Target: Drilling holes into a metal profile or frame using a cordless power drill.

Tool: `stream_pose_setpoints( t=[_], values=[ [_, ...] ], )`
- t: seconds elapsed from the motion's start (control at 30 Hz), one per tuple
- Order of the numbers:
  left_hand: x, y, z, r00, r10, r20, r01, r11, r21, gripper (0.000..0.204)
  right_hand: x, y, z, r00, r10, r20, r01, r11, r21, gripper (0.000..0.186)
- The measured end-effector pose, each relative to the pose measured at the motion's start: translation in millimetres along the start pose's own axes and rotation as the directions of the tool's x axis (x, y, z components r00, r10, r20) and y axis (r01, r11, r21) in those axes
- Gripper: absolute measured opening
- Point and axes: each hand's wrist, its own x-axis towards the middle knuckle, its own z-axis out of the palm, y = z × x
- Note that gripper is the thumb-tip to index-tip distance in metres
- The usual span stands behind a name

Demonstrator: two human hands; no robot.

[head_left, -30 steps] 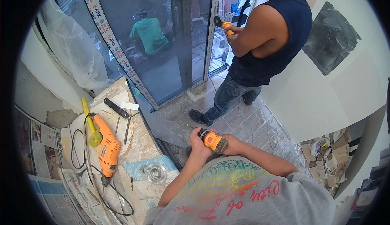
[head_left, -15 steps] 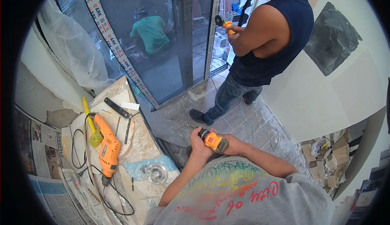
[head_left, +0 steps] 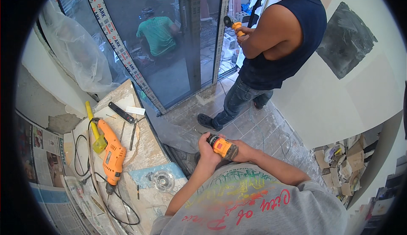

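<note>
In front of my body I hold a yellow-and-black cordless drill (head_left: 222, 146), its chuck and thin bit pointing away and to the left. My left hand (head_left: 206, 150) is closed around the chuck end, thumb on top. My right hand (head_left: 242, 151) is closed at the rear of the drill; the drill's body and my wrist hide most of its fingers and the handle. On the table to my left lies an orange corded drill (head_left: 113, 158), beside a yellow-handled hammer (head_left: 99, 144).
The worktable (head_left: 148, 148) also bears a black bar-shaped tool (head_left: 121, 112) and a clear round disc (head_left: 163, 181). Ahead, a person in a dark tank top (head_left: 285, 35) holds a yellow grinder (head_left: 238, 27). Behind the glass door (head_left: 163, 80) crouches someone in green (head_left: 157, 35). Cardboard scraps (head_left: 343, 163) lie right.
My hands and the drill stay in nearly the same place. Behind the glass, the person in green has shifted slightly.
</note>
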Motion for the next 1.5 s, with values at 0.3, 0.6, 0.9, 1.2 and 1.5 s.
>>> stream_pose_setpoints(
  t=[0.3,0.6,0.9,1.2,1.5],
  values=[
    [0.0,-0.5,0.2,0.999,0.03,-0.019,-0.029,0.999,0.032,0.041,-0.1,6.7,3.3,1.0,-0.006,-0.006,0.006,0.999,0.04,0.051],
    [-2.3,-0.3,1.9,1.0,0.014,-0.011,-0.013,1.0,0.019,0.041,-0.8,-0.1,0.9,1.0,0.021,-0.02,-0.02,0.997,0.07,0.053],
    [-5.0,-0.3,4.5,1.0,0.014,-0.019,-0.013,1.0,0.022,0.041,-0.1,-1.9,-0.9,1.0,0.031,0.001,-0.031,0.998,0.063,0.055],
    [-0.1,-0.1,0.9,0.998,0.043,-0.044,-0.041,0.998,0.043,0.042,0.1,-2.4,-1.5,0.999,0.038,0.016,-0.039,0.998,0.044,0.054],
    [2.3,-0.4,-1.7,0.999,0.035,-0.021,-0.034,0.999,0.032,0.042,0.7,3.8,2.5,1.0,0.004,-0.002,-0.003,0.999,0.034,0.054]
  ],
)
